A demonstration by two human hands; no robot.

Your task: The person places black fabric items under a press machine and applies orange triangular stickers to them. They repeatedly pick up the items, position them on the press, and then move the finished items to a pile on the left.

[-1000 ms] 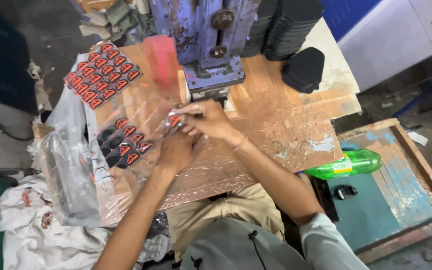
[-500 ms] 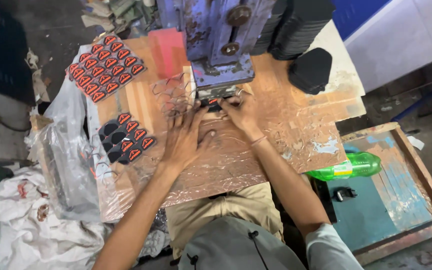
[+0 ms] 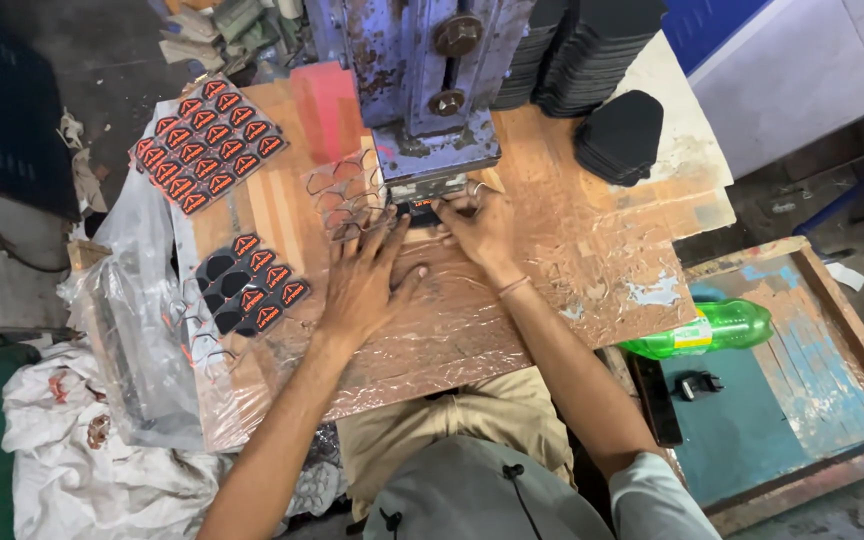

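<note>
Right grip (image 3: 477, 222) pinching black patch (image 3: 420, 211)

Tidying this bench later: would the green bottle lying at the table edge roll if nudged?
Likely yes: the green bottle lies on its side, round-bodied, half off the table edge. It looks like thin plastic, so probably light. How full it is cannot be told.

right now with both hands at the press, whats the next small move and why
Probably pull both hands clear of the press head. The small black piece already lies under it, the right hand pinches it there, and the left hand lies flat on the plastic sheet close by.
</note>
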